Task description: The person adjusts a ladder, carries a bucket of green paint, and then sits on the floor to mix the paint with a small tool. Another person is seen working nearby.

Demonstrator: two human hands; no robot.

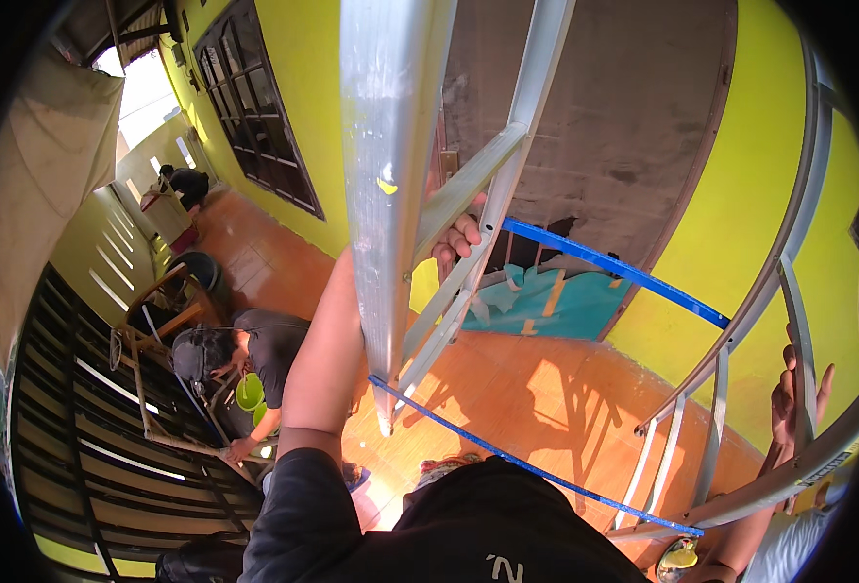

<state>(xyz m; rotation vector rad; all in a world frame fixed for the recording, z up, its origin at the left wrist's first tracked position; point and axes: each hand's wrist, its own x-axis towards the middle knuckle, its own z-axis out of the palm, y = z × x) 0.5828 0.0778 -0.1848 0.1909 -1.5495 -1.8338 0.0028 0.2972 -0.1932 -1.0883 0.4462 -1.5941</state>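
An upright aluminium folding ladder (390, 126) with blue cross bars (614, 260) fills the middle and right of the head view. My left hand (456, 236) reaches up behind the near rail, its fingers curled around the inner part of the ladder. My left forearm lies along that rail. At the far right, my right hand (798, 398) is around a narrow strut of the ladder's other section, with one finger sticking up and part of the hand hidden behind the metal.
A co-worker (269, 360) bends at lower left beside a green bucket (250, 393) and a wooden frame. Another person (189, 187) crouches farther back. A black slatted gate (75, 408) lines the left. A torn teal sheet (555, 296) covers the doorway's bottom, above the orange tiled floor (536, 408).
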